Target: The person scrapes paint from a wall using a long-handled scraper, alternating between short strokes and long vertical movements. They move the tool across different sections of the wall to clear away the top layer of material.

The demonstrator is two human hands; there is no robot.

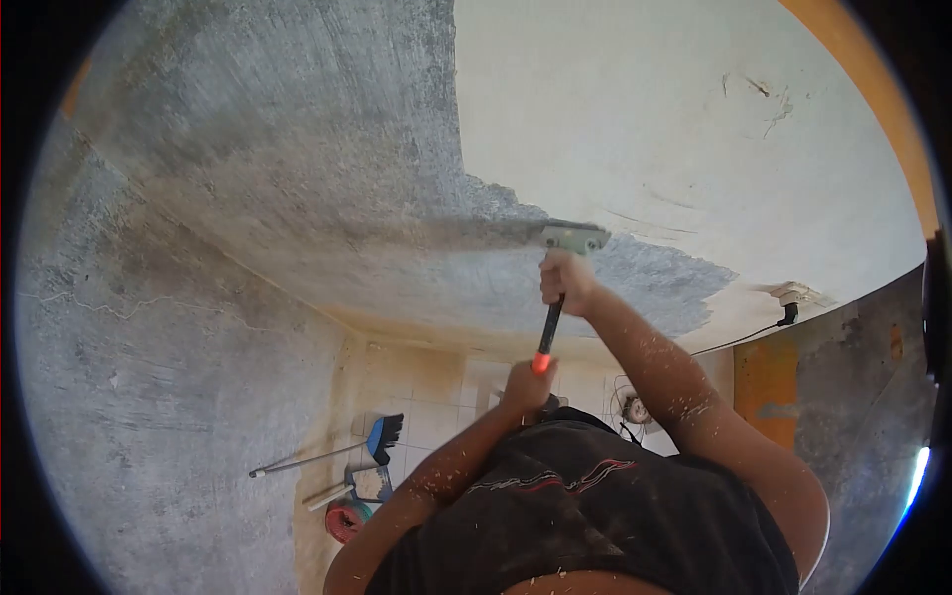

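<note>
A long-handled scraper (pixel 551 325) with a black and orange handle stands against the wall, its wide head touching the surface where pale paint (pixel 645 109) meets bare grey wall (pixel 327 129). My right hand (pixel 567 278) is closed round the handle just below the head. Lower down, near the orange band, my left hand (pixel 533 385) is wrapped round the same handle. Pale flakes cling to both forearms.
A blue broom (pixel 383 438), a dustpan (pixel 371 484) holding debris and a red coiled item (pixel 346 520) lie on the tiled floor at lower left. A socket with a black plug (pixel 789 312) and cable sits on the wall at right.
</note>
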